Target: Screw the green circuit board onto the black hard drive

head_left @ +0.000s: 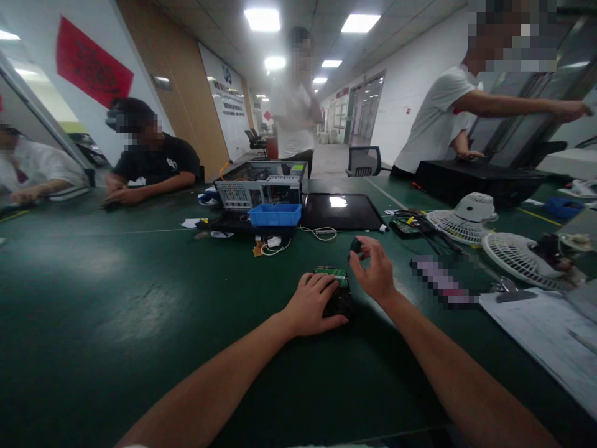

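My left hand lies over a small black device with a green circuit board, its fingers across the top and its thumb along the near edge. The hand hides much of the device, which sits flat on the green table. Just right of it, my right hand is raised with thumb and fingers pinching a short dark handle, which looks like a screwdriver. A thin shaft seems to run down from it toward the board's right edge; whether the tip touches a screw I cannot make out.
Beyond my hands are a blue bin, an open computer case and a dark flat screen. To the right lie white fan parts, a clipboard and a blurred-out purple item. Several people surround the table.
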